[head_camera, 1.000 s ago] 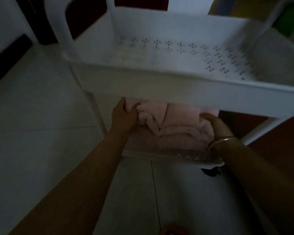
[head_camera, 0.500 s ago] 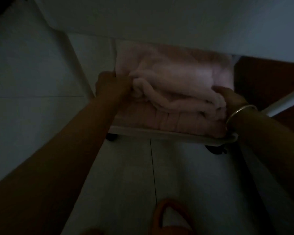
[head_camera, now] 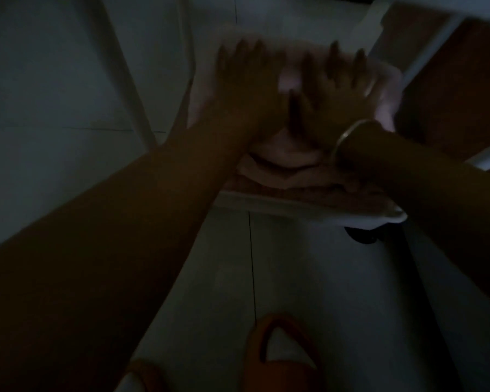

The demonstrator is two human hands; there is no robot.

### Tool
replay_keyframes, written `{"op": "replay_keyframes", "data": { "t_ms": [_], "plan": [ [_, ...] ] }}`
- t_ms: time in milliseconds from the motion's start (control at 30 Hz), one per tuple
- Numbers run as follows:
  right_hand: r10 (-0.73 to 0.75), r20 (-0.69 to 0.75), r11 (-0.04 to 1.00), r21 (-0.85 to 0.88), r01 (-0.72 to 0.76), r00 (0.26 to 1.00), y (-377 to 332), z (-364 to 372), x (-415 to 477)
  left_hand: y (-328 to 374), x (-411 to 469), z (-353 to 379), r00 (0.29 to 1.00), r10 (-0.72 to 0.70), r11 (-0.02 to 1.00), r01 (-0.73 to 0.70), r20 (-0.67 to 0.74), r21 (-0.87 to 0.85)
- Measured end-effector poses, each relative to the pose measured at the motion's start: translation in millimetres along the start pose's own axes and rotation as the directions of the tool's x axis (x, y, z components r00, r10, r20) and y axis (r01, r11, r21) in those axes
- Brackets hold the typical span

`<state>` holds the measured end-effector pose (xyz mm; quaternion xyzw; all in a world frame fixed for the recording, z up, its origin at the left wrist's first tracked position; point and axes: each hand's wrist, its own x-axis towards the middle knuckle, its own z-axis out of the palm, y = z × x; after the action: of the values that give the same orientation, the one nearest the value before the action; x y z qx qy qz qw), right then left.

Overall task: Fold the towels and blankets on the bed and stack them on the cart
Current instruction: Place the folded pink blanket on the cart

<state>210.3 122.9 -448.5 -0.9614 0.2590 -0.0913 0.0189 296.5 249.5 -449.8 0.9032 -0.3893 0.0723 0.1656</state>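
Your left hand [head_camera: 246, 80] and right hand [head_camera: 337, 89] were side by side, palms down, with the fingers straight and spread and gripping nothing. They were flat over the folded pink towel [head_camera: 283, 157], though blur hid the contact. The towel lay on the low shelf [head_camera: 294, 205] of the white cart. A bangle [head_camera: 348, 134] circled your right wrist, and an orange slipper [head_camera: 280, 355] showed below.

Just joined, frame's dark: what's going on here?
A person's left hand and right hand, fingers spread straight, are over a folded pink towel on the cart's lower shelf. Nothing is gripped. Motion blur hides whether they press the towel or hover just above it.
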Motion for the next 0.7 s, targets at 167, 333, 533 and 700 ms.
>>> {"op": "replay_keyframes", "data": {
  "t_ms": [167, 333, 533, 700],
  "plan": [
    [-0.028, 0.25, 0.995, -0.089, 0.052, 0.968, 4.0, 58.6, -10.8, -19.5, -20.1, 69.8, 0.988, 0.016, 0.976, -0.048, 0.153, 0.211],
    [-0.021, 0.318, 0.999, -0.03, 0.032, 0.948, 3.5, 65.4, -1.0, -19.3, -13.9, 69.1, 0.976, -0.012, 0.968, -0.043, 0.219, 0.245],
    [0.035, 0.386, 0.999, -0.004, -0.036, 0.922, -2.7, 26.6, -15.3, -7.4, -42.3, 10.1, 0.949, -0.049, 0.992, 0.011, 0.311, 0.123],
    [-0.101, 0.251, 0.983, 0.175, 0.057, 0.963, -16.1, -57.7, -97.7, 49.7, -118.0, -106.6, 0.981, 0.099, 0.988, -0.077, 0.167, -0.132]
  ]
}}
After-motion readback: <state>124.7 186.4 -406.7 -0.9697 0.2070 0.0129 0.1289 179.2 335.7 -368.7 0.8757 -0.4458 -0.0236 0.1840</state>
